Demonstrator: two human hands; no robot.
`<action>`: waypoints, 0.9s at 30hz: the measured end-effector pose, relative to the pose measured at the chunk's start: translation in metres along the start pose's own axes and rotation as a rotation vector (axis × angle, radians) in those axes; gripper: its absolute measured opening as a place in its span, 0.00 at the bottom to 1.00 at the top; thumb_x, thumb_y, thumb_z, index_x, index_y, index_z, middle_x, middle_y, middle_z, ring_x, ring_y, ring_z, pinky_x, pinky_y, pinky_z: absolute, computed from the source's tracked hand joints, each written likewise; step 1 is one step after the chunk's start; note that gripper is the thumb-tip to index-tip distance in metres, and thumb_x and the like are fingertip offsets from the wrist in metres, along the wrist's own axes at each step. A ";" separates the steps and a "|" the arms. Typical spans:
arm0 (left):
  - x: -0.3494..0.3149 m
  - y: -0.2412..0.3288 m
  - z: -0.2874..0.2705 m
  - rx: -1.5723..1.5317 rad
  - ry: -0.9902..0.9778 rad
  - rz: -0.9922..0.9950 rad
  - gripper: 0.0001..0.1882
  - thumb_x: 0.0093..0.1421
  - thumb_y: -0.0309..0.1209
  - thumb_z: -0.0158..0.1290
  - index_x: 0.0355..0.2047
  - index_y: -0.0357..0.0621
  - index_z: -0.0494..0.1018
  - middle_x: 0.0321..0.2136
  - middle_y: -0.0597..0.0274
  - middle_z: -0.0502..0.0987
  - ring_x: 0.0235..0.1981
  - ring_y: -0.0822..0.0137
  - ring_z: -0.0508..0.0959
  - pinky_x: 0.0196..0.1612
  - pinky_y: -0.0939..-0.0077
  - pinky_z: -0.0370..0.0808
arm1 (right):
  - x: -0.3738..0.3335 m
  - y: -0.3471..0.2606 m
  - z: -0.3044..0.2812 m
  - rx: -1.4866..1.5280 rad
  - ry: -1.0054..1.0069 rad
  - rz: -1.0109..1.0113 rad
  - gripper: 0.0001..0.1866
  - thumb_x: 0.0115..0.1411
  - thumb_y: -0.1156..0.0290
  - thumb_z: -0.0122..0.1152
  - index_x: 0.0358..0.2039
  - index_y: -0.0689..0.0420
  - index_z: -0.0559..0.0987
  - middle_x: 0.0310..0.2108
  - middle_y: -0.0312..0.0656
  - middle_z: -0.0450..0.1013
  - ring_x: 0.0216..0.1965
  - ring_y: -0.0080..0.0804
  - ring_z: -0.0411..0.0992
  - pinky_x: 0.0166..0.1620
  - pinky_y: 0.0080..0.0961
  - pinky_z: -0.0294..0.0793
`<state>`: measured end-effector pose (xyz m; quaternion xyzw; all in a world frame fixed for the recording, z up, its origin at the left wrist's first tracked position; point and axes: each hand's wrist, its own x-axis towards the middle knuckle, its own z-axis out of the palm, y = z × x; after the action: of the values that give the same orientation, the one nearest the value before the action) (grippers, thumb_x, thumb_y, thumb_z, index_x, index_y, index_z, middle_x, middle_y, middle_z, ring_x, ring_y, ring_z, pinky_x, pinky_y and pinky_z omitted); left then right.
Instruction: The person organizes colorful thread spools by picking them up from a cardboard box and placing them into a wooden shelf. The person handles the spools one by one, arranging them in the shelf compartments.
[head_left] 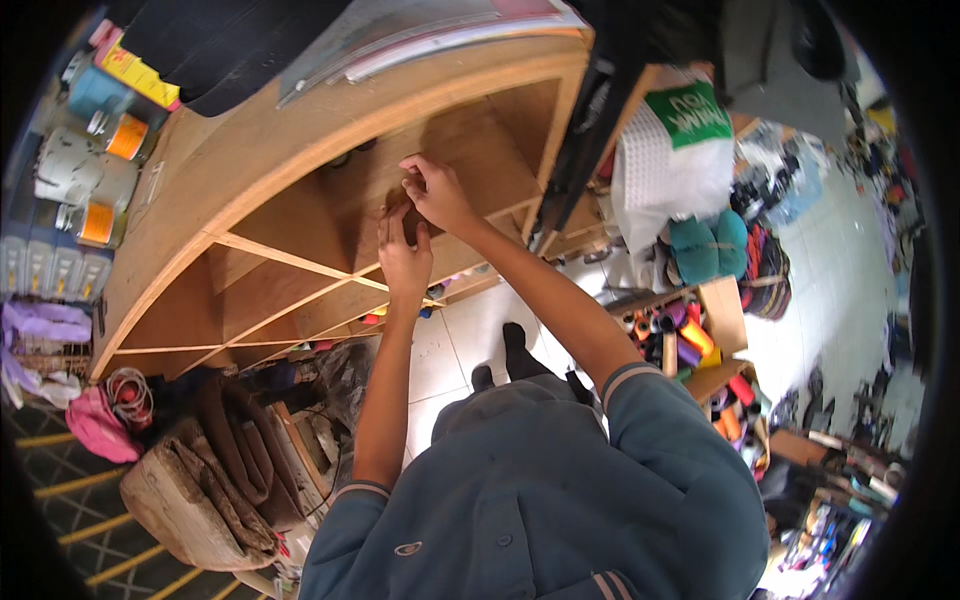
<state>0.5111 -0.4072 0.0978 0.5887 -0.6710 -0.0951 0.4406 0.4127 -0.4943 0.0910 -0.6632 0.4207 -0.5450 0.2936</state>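
Both my hands are inside the upper compartment of a wooden shelf unit (360, 125) with a curved edge. My left hand (405, 265) has its fingers stretched upward and its thumb apart, with nothing seen in it. Just above and to the right, my right hand (440, 197) is loosely bent. A gap shows between its thumb and forefinger, and no object is visible there. The fingertips of the two hands come close together over the bare wood panel (490, 150). Small dark items lie in shadow at the compartment's left, too dim to name.
Glass jars with orange labels (98, 222) stand left of the shelf. A brown folded bag (195, 495) and a pink pouch (102, 425) lie lower left. To the right are a white and green plastic bag (680, 150), teal bundles (708, 245) and a box of thread spools (725, 290).
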 end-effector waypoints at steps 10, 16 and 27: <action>-0.081 0.004 -0.005 -0.011 -0.155 0.210 0.21 0.55 0.23 0.52 0.51 0.41 0.69 0.63 0.46 0.57 0.65 0.41 0.52 0.66 0.49 0.50 | -0.129 -0.044 -0.080 -0.199 0.178 0.027 0.11 0.55 0.81 0.56 0.40 0.62 0.75 0.39 0.48 0.71 0.41 0.41 0.73 0.44 0.29 0.73; -0.144 -0.004 0.013 -0.131 -0.387 0.174 0.20 0.55 0.24 0.54 0.50 0.38 0.69 0.59 0.46 0.62 0.64 0.39 0.53 0.64 0.51 0.53 | -0.232 -0.055 -0.134 -0.290 0.340 0.267 0.11 0.57 0.80 0.56 0.42 0.62 0.74 0.40 0.46 0.71 0.41 0.38 0.74 0.45 0.27 0.74; -0.275 0.039 0.058 -0.495 -1.099 0.217 0.12 0.59 0.24 0.51 0.44 0.35 0.73 0.39 0.49 0.79 0.43 0.57 0.79 0.47 0.68 0.73 | -0.429 -0.096 -0.225 -0.482 0.794 0.582 0.11 0.56 0.81 0.55 0.41 0.64 0.74 0.39 0.48 0.73 0.38 0.37 0.76 0.41 0.29 0.75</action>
<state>0.4203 -0.1779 -0.0429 0.2617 -0.8142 -0.4925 0.1610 0.1951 -0.0568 0.0207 -0.3112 0.7781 -0.5380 0.0906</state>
